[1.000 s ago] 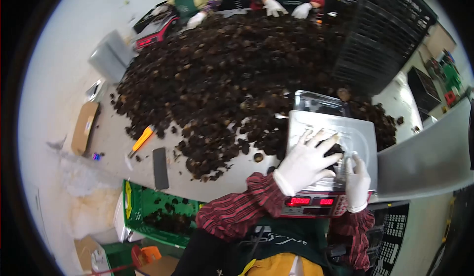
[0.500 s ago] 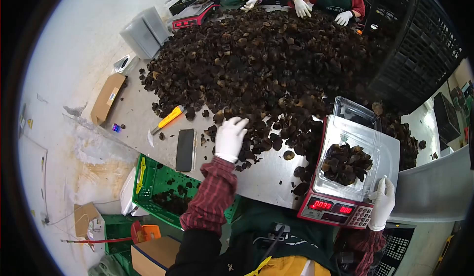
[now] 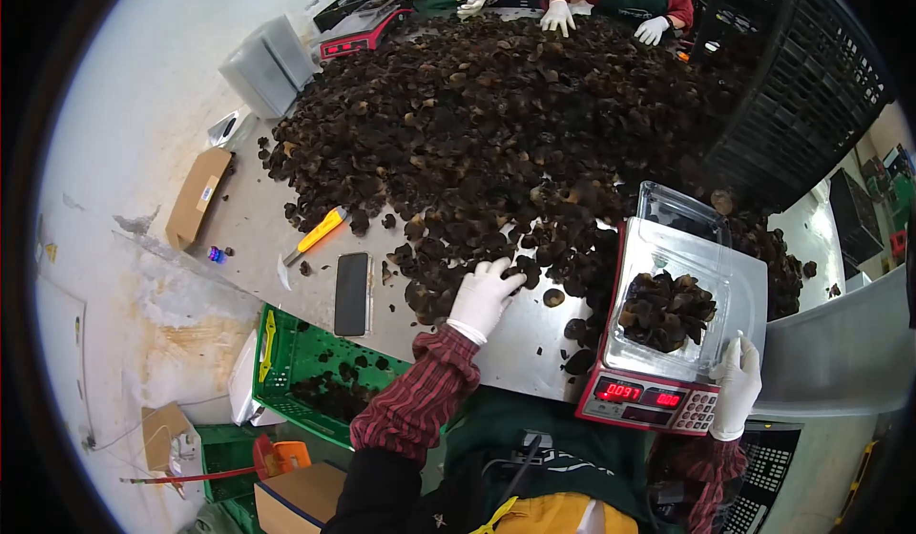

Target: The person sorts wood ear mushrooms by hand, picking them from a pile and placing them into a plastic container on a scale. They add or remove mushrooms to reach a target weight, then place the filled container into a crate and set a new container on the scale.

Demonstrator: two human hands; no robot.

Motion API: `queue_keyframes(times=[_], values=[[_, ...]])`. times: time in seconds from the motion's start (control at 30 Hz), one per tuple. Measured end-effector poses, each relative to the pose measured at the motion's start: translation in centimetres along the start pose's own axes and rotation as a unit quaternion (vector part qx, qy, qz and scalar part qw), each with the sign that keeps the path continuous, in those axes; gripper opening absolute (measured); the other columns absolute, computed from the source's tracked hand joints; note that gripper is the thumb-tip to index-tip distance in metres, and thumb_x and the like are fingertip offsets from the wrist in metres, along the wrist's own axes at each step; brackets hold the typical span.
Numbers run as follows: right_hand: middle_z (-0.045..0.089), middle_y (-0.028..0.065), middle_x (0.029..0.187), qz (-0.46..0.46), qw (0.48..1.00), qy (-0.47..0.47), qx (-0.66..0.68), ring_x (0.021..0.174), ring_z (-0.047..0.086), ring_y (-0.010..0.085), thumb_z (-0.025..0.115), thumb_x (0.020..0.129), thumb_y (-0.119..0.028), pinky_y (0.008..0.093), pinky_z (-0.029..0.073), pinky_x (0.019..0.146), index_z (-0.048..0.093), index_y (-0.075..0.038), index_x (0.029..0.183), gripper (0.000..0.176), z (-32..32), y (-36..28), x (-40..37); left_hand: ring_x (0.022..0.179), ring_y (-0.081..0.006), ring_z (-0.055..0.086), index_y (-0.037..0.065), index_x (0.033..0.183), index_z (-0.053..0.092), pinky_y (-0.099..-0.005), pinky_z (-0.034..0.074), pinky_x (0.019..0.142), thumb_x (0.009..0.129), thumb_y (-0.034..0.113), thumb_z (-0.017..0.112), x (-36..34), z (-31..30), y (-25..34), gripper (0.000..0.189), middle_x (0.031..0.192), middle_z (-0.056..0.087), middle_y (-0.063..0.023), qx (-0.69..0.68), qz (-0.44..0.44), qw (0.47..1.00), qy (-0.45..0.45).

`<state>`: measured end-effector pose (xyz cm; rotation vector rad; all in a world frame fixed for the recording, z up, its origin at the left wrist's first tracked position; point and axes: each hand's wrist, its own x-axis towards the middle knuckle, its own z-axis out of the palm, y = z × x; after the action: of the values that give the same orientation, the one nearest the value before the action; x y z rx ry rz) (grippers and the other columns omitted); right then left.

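Note:
My left hand, in a white glove, is over the near edge of a heap of dark wood ear mushrooms. Its fingers are apart, and the fingertips are at a few loose pieces on the metal table. On the right, a clear plastic box with its lid open lies on a red digital scale. A small pile of wood ears is in the box. My gloved right hand pinches the box's near right corner, fingers closed.
A phone, a yellow utility knife and a cardboard piece lie on the left. Below them is a green crate with some wood ears. Black crates stand at right. Two gloved co-workers are across the heap, near another scale.
My left hand has moved right and slightly down along the heap's edge. My right hand stays at the box corner. The scale's red digits have changed, and the view has shifted slightly.

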<state>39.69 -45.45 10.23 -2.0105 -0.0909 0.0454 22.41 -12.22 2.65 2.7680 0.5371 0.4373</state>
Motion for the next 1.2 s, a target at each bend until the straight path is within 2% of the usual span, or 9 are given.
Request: queue_keyframes(times=[0.17, 0.37, 0.47, 0.53, 0.6, 0.73, 0.83, 1.03, 1.2], values=[[0.052, -0.0014, 0.072, -0.032, 0.999, -0.004, -0.012, 0.057, 0.045, 0.0033, 0.055, 0.096, -0.015, 0.019, 0.038, 0.05, 0.058, 0.004, 0.115, 0.027, 0.0, 0.1, -0.1, 0.092, -0.0302, 0.057, 0.008, 0.086, 0.066, -0.0382, 0.049, 0.079, 0.069, -0.005, 0.056, 1.0, 2.6, -1.3, 0.023, 0.092, 0.06, -0.0107, -0.135, -0.006, 0.986, 0.096], [0.059, 0.003, 0.078, -0.081, 0.996, -0.001, -0.045, 0.057, 0.048, 0.0049, 0.058, 0.094, -0.018, 0.0198, 0.04, 0.05, 0.058, 0.003, 0.114, 0.029, 0.8, 0.5, 0.3, 0.093, -0.0252, 0.062, 0.007, 0.092, 0.068, -0.0321, 0.051, 0.078, 0.066, -0.009, 0.058, 5.1, -3.5, 8.6, 0.032, 0.103, 0.062, -0.01, -0.344, 0.058, 0.926, 0.144], [0.065, 0.0128, 0.089, -0.11, 0.986, 0.001, -0.122, 0.07, 0.058, 0.0123, 0.06, 0.092, -0.018, 0.0254, 0.049, 0.065, 0.06, 0.004, 0.11, 0.028, 1.5, -0.2, 0.3, 0.107, -0.0275, 0.053, 0.009, 0.1, 0.066, -0.0377, 0.044, 0.092, 0.073, 0.004, 0.063, 7.2, -3.7, 14.0, 0.028, 0.11, 0.059, -0.0095, -0.263, 0.219, 0.935, 0.096], [0.065, 0.0157, 0.087, -0.255, 0.943, 0.043, -0.207, 0.071, 0.06, 0.0136, 0.061, 0.091, -0.016, 0.0279, 0.049, 0.067, 0.06, 0.004, 0.11, 0.028, 1.9, 1.0, 0.6, 0.113, -0.0273, 0.05, 0.01, 0.103, 0.066, -0.0386, 0.04, 0.096, 0.079, 0.019, 0.064, 7.7, -2.0, 15.8, 0.026, 0.116, 0.057, -0.0094, -0.226, 0.259, 0.939, -0.031], [0.063, 0.0153, 0.078, -0.154, 0.971, 0.007, -0.183, 0.063, 0.058, 0.0127, 0.062, 0.09, -0.015, 0.0284, 0.047, 0.058, 0.06, 0.003, 0.114, 0.03, 1.7, 0.8, 0.4, 0.117, -0.027, 0.048, 0.01, 0.106, 0.066, -0.0393, 0.038, 0.097, 0.082, 0.029, 0.063, 7.9, -1.5, 16.4, 0.031, 0.121, 0.056, -0.0093, -0.229, 0.284, 0.931, -0.001], [0.062, 0.0131, 0.078, -0.209, 0.957, 0.036, -0.197, 0.058, 0.053, 0.0143, 0.062, 0.089, -0.011, 0.0281, 0.047, 0.057, 0.059, 0.002, 0.117, 0.032, 0.9, -0.4, 1.8, 0.108, -0.0286, 0.056, 0.009, 0.108, 0.066, -0.0377, 0.044, 0.094, 0.08, 0.012, 0.066, 10.5, -3.6, 15.9, 0.028, 0.116, 0.06, -0.0111, -0.315, 0.235, 0.913, 0.108], [0.065, 0.0168, 0.087, -0.29, 0.946, 0.02, -0.142, 0.08, 0.065, 0.0285, 0.063, 0.087, -0.009, 0.0341, 0.051, 0.071, 0.06, -0.003, 0.117, 0.031, 1.5, -6.8, 4.5, 0.098, -0.0269, 0.06, 0.006, 0.104, 0.067, -0.0345, 0.048, 0.086, 0.08, 0.005, 0.063, 14.4, -5.6, 14.8, 0.024, 0.105, 0.063, -0.012, -0.303, 0.186, 0.916, 0.184], [0.063, 0.0135, 0.078, -0.373, 0.911, -0.062, -0.165, 0.068, 0.062, 0.0255, 0.067, 0.082, -0.014, 0.0342, 0.049, 0.06, 0.057, -0.007, 0.12, 0.04, 2.4, -9.2, 4.9, 0.085, -0.0263, 0.059, 0.005, 0.097, 0.066, -0.0369, 0.047, 0.074, 0.081, 0.02, 0.066, 12.0, -5.3, 13.9, 0.022, 0.091, 0.065, -0.0084, -0.158, 0.26, 0.952, 0.041], [0.055, 0.0094, 0.068, -0.412, 0.831, -0.217, -0.304, 0.064, 0.059, 0.0262, 0.07, 0.078, -0.02, 0.0366, 0.047, 0.057, 0.054, -0.006, 0.12, 0.047, 4.7, -5.6, 2.1, 0.105, -0.0167, 0.056, 0.013, 0.095, 0.068, -0.0437, 0.03, 0.104, 0.076, 0.021, 0.069, 8.0, -2.2, 12.7, 0.021, 0.094, 0.065, 0.0014, -0.131, 0.269, 0.954, 0.015]])
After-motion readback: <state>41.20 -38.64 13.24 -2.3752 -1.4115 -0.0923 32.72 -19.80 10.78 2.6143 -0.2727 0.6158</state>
